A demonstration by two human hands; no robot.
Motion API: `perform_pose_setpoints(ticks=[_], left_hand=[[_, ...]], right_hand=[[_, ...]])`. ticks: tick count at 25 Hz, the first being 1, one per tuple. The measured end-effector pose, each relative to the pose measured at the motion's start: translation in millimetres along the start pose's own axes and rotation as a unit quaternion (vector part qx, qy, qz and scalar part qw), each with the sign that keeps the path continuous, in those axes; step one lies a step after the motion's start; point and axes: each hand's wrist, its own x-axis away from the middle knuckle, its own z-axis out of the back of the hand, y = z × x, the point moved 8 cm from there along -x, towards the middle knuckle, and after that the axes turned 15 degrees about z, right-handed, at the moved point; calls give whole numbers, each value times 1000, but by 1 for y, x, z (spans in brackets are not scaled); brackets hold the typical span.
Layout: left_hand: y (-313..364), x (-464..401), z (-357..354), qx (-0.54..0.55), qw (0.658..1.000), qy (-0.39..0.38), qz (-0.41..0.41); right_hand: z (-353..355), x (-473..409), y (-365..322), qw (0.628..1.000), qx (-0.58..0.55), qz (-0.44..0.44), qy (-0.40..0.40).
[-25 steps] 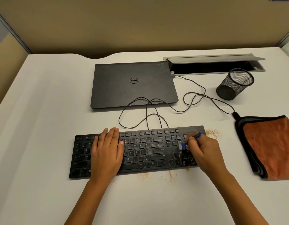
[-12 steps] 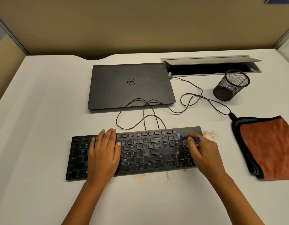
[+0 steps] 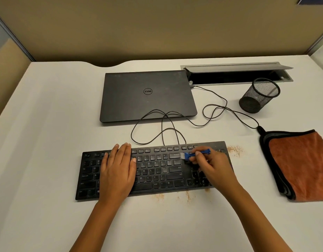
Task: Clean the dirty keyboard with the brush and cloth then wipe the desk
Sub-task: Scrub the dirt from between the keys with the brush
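pinching: right hand (image 3: pixel 214 166) is gripping the brush (image 3: pixel 197 154), lower right
pressing: left hand (image 3: pixel 118 171) is lying flat, fingers straight, on the keyboard (image 3: pixel 157 171)

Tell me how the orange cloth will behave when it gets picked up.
The orange cloth looks soft and plush, so it will probably droop limply. It lies folded in layers, so lifting one edge would likely unfold it. Probably light for its bulk and unlikely to slip.

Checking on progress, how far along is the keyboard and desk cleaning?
Done: some brown dust already lies off the black keyboard, on the white desk. In hand: the right hand brushes with the small blue brush; the left hand steadies the keyboard. Left: the folded orange cloth lies unused, desk unwiped.
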Motion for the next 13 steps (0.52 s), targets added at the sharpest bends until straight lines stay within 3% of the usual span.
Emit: perform_pose_setpoints(ticks=[4, 6, 9, 13], left_hand=[[0, 0, -1, -2, 1000, -2, 2], [0, -1, -1, -5, 1000, -2, 0], [0, 0, -1, -5, 1000, 1, -1], [0, 0, -1, -6, 1000, 0, -1]], right_hand=[[31, -2, -11, 979, 178, 42, 93], [33, -4, -18, 982, 141, 67, 101], [13, -7, -24, 989, 83, 120, -8], [4, -7, -22, 954, 169, 205, -141]])
